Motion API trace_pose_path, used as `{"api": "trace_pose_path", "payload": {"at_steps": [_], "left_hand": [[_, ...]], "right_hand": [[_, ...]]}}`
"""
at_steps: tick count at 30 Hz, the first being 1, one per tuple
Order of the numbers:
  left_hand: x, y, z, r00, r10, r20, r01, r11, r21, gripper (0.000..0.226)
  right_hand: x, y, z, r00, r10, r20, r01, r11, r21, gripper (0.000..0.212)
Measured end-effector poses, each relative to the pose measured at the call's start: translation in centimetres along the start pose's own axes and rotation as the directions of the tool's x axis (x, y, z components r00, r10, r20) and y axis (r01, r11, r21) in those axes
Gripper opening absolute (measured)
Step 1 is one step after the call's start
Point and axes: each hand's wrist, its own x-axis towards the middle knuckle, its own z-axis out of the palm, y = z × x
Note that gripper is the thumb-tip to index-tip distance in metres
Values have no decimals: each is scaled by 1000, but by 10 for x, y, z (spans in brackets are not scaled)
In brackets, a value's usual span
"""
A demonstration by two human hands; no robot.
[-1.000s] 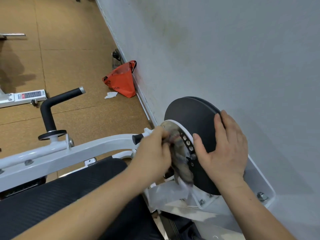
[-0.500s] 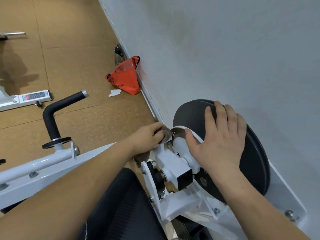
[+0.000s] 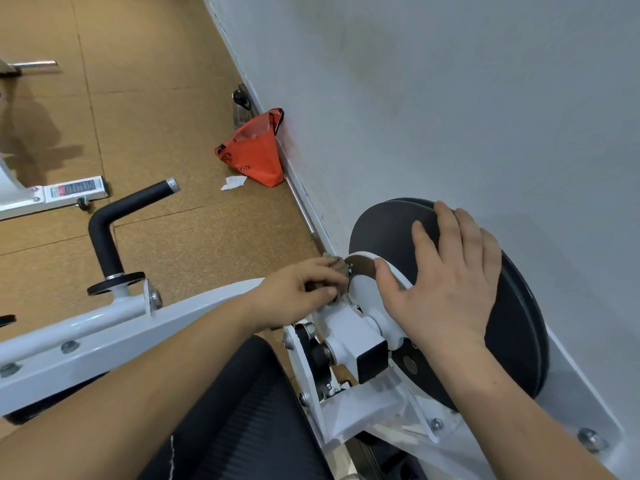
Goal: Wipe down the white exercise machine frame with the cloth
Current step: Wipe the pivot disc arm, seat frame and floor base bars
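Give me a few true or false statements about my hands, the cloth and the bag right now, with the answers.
1. The left hand grips the cloth. True.
2. The right hand holds the handle. False: it lies flat on the disc; nothing touches the handle.
3. The bag sits on the floor by the wall. True.
4. The cloth lies on the floor. False: the left hand holds it up at the frame, beside the disc.
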Motion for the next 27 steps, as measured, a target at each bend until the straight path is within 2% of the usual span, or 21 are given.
{"api": "trace_pose_path", "payload": {"at_steps": [4,5,7,9,10,12,13,14,15,17,18,20,22,24,25,27], "left_hand": [[0,-2,-8,997,76,-19,-78,995,-63,28],[5,1,-5,996,86,-31,-86,996,-24,28],[14,2,1,991,130,-34,-122,975,184,31],[14,-8,1,965,256,64,-258,863,434,39],[10,-15,-5,937,325,127,-343,792,506,43],[0,-26,-16,880,433,198,-463,683,565,47],[-3,-29,-17,863,469,187,-484,666,568,48],[-3,-29,-16,869,472,148,-469,691,550,48],[0,-25,-13,900,425,98,-415,764,494,50],[13,-16,-5,974,226,37,-227,935,274,52],[19,-11,-4,991,126,37,-130,980,147,51],[22,-9,0,999,40,0,-40,999,-5,45],[14,-15,7,984,113,-135,-114,993,-1,39],[3,-21,15,958,198,-209,-201,980,6,38],[3,-20,14,959,184,-214,-195,980,-33,36],[12,-9,7,984,77,-159,-97,988,-119,30]], "right_hand": [[0,1,0,1000,-6,-26,6,1000,-7,66],[0,1,0,1000,-8,-26,8,1000,-5,66],[0,1,0,1000,-10,-23,10,1000,0,66],[0,2,0,1000,-9,-22,8,1000,-8,66],[0,2,0,1000,-11,-24,11,1000,-7,66],[-1,2,1,1000,-11,-28,11,1000,-3,66],[-1,2,1,1000,-10,-30,9,1000,-3,66],[-1,2,1,1000,-9,-26,9,1000,-3,66],[-1,1,1,1000,-7,-19,7,1000,-2,66],[0,2,1,1000,-3,-3,3,1000,-2,65],[0,2,1,1000,-3,0,3,1000,-2,65],[-1,1,1,1000,-4,-7,3,1000,-7,64],[-1,2,1,1000,-7,-15,7,1000,-3,64],[-1,2,1,1000,-5,-11,5,1000,1,64],[-1,2,1,1000,-2,-9,2,1000,2,64],[0,2,1,1000,0,-6,0,1000,7,64]]}}
